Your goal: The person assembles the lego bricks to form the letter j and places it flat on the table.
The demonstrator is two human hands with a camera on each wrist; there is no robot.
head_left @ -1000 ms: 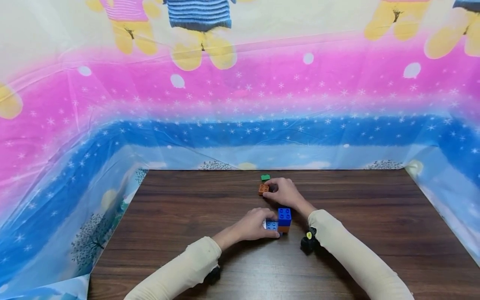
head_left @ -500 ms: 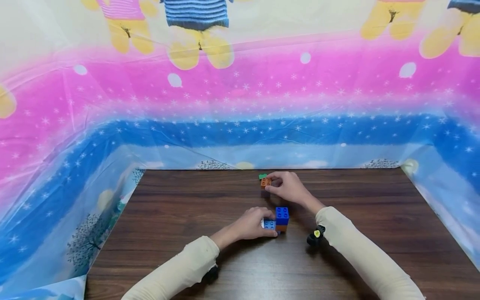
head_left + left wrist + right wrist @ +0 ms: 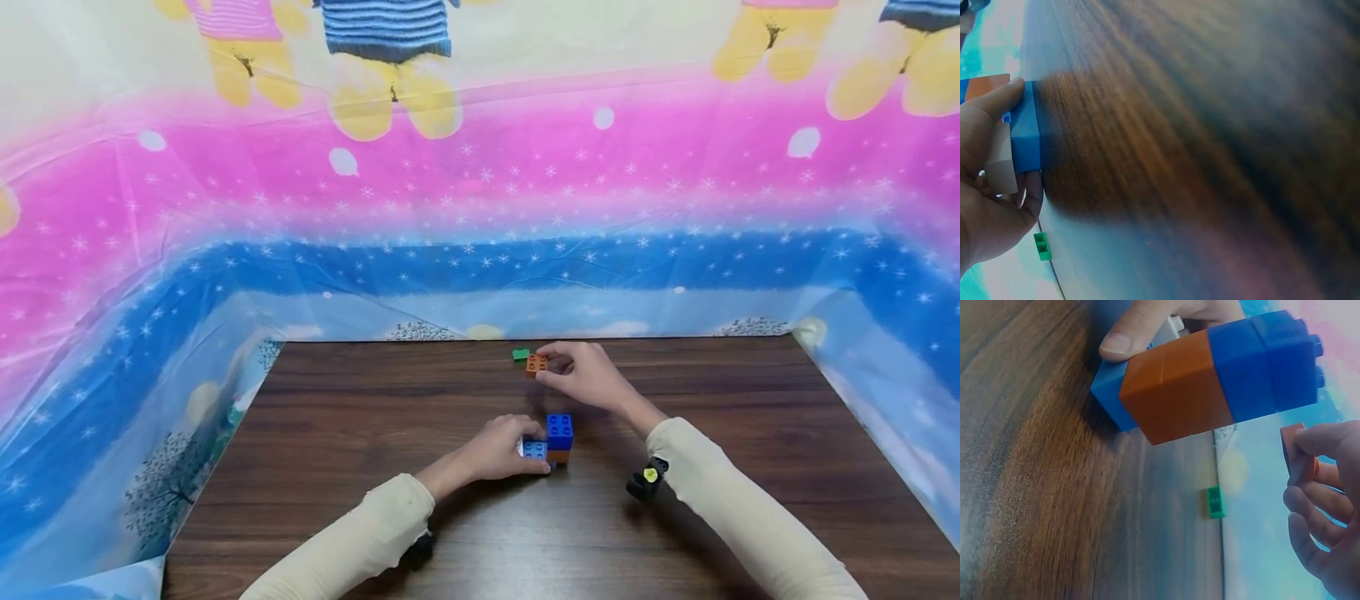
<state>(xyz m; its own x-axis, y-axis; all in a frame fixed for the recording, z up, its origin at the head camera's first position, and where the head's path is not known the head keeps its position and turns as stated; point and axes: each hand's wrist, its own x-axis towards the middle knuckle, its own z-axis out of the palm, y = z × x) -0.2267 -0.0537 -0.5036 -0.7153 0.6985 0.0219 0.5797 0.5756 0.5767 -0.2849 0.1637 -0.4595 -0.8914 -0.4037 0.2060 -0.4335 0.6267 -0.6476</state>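
Observation:
My left hand [image 3: 498, 450] grips the low end of a toy building-brick assembly on the table, thumb along its near side. That assembly has a lighter blue base brick [image 3: 1026, 125] with a pale brick [image 3: 1000, 159] beside the fingers. On its right side rises a column, with orange bricks [image 3: 1172, 381] below and dark blue bricks [image 3: 1266, 369] on top, studs upward. Farther back, my right hand [image 3: 592, 375] pinches a loose orange brick [image 3: 536, 365] between thumb and fingers, its studs showing in the head view.
A small green brick [image 3: 521, 355] lies near the far edge of the brown wooden table [image 3: 375, 383], just left of the held orange brick in the head view. A printed cloth [image 3: 480, 267] hangs behind the table and along its sides.
My right hand has picked up the orange brick from in front of the green one and shifted it to the right. The left hand keeps its grip on the assembly.

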